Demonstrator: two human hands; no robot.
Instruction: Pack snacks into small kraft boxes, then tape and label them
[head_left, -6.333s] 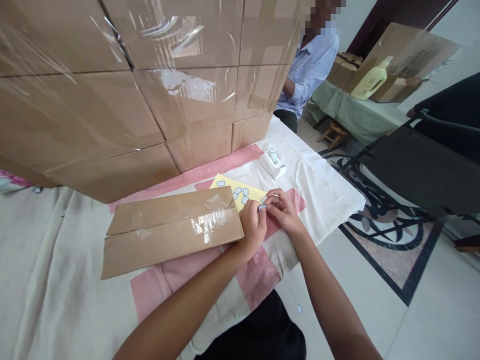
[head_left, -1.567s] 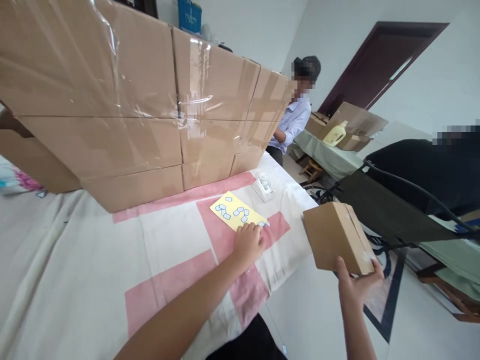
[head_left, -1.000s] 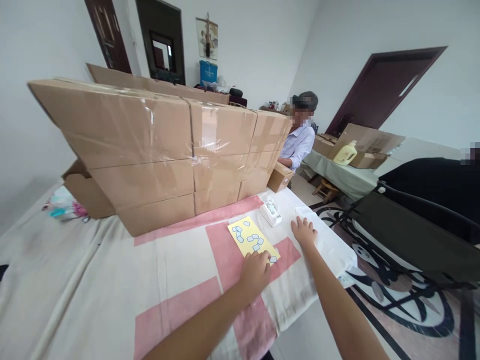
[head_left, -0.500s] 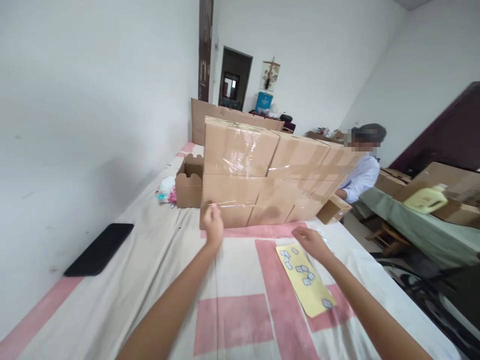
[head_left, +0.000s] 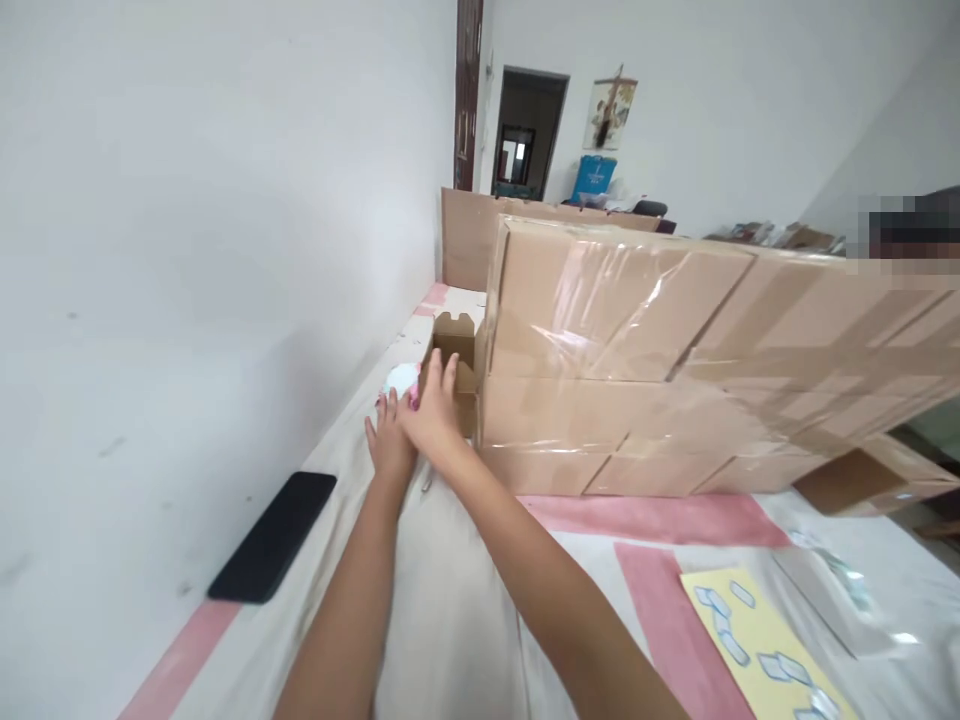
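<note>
My left hand (head_left: 391, 445) has its fingers spread beside a small pile with white and pink parts (head_left: 402, 378), seemingly touching its near side. Just to the right, my right hand (head_left: 435, 412) overlaps it, fingers stretched out in front of a small open cardboard box (head_left: 455, 345). The hands partly cover both the pile and the box. What the pile is made of I cannot make out. Close by the box stands a stack of taped cardboard boxes (head_left: 577, 340), wrapped in shiny clear tape.
A black phone-like slab (head_left: 274, 540) lies at the left near the wall. Yellow paper with blue-edged stickers (head_left: 739, 620) and a white tray-like item (head_left: 832, 600) lie at the right. Another open box (head_left: 862, 480) sits beyond them. A person is partly visible at the right edge.
Both hands have moved from the front of the box stack to the small pile and open box at its left. My fingers have opened out. The view has turned left.
</note>
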